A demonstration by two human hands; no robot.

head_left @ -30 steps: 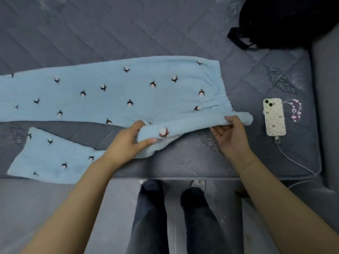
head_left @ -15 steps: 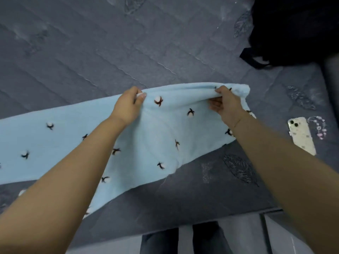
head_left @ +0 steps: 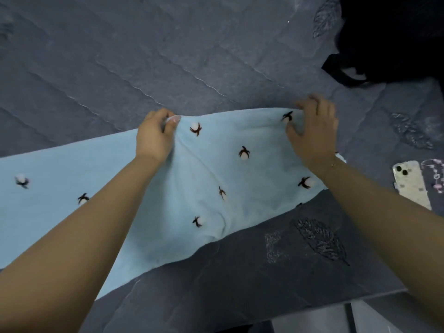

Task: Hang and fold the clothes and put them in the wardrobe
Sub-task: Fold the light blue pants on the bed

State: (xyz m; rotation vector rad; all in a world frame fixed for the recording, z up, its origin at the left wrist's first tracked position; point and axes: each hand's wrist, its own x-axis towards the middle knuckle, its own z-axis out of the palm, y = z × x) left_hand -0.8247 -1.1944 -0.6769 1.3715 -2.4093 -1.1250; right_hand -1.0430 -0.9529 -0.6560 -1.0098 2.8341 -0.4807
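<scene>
I have flipped one leg of the blue pyjama trousers (head_left: 211, 188) over the other on the bed (head_left: 168, 56); my left hand (head_left: 153, 135) still pinches the top edge; my right hand's (head_left: 314, 131) grip is opening; next fold comes.

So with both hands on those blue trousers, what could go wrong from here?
The left hand pinches the far edge of the blue trousers, but the right hand looks loosened, so that corner may slip and the fold land crooked. A crease across the middle could get folded in. The phone lies close beside the waist end, so the fabric might drag it.
</scene>
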